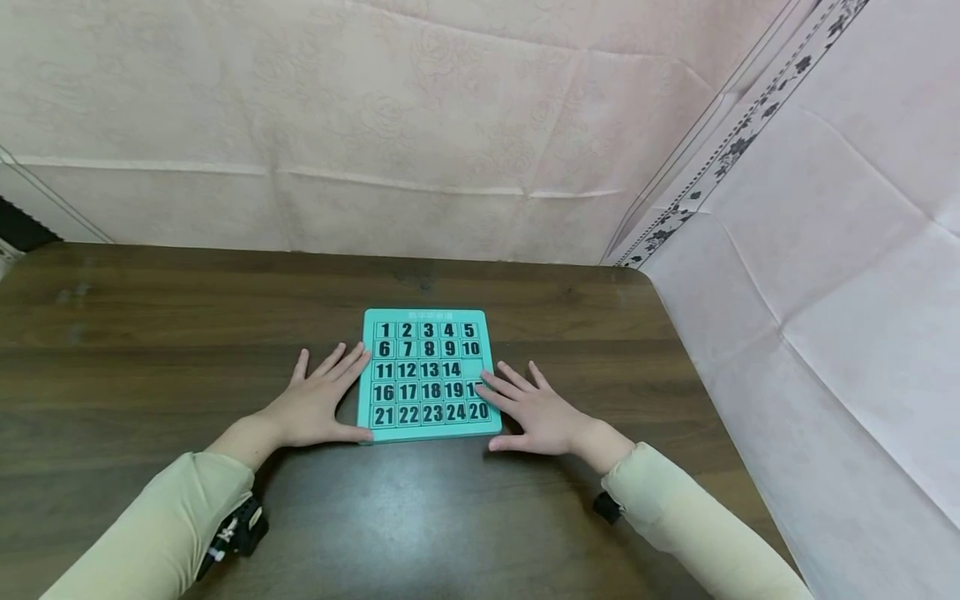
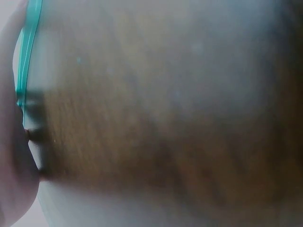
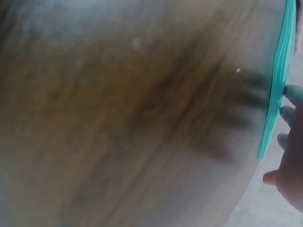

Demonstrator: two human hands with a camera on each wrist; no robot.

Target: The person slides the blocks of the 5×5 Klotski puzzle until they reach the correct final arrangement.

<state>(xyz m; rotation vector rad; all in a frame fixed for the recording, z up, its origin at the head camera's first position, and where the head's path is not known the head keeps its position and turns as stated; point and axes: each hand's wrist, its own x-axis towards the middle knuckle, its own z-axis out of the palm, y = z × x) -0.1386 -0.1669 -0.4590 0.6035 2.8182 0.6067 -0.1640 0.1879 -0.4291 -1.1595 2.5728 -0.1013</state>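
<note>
A teal number slide puzzle (image 1: 427, 375) lies flat on the wooden table, its black-numbered tiles facing up. A bare slot shows right of the 14, and 20 sits right of 24 in the bottom row. My left hand (image 1: 318, 408) has its fingers spread, with fingertips at the puzzle's left edge and the thumb at the lower left corner. From the right, my right hand (image 1: 543, 417) reaches over the edge with extended fingers; a fingertip partly covers the tile below the slot. The puzzle's side edge (image 3: 277, 90) and this hand's fingers also appear in the right wrist view.
Brown wood grain marks the table (image 1: 150, 350) all around the puzzle. A pale cloth (image 1: 375, 125) hangs behind the table's far edge, and a white cloth (image 1: 847, 333) with a dark floral border is on the right.
</note>
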